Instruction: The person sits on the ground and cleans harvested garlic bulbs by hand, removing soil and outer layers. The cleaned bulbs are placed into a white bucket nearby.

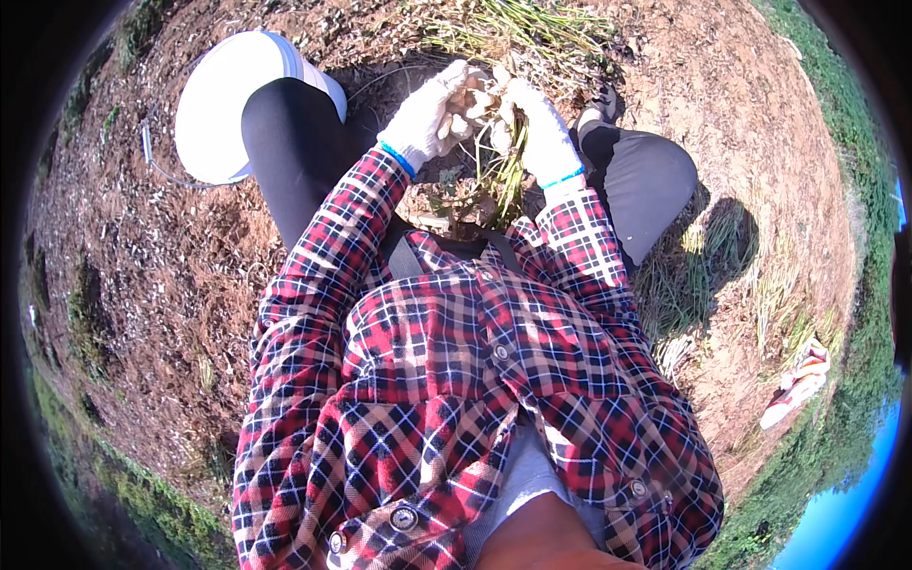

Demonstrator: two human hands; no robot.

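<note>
Both hands wear white knitted gloves with blue cuffs and meet above the ground between my bent knees. My left hand [425, 114] is closed around a cluster of pale peanut pods [463, 117], which show at its fingers. Close beside it, my right hand [543, 132] grips a peanut plant by its pods and upper stems. The plant's yellow-green stems [509, 182] hang below that hand towards my lap. Some pods and thin roots lie between the two hands, and the fingertips are partly hidden by them.
A white plastic bucket [228, 107] with a wire handle stands beyond my left knee. Pulled plants with green stems [527, 28] lie on the soil ahead. More dry stalks [684, 278] are at my right, and a red-and-white bag or cloth [798, 385] lies farther off.
</note>
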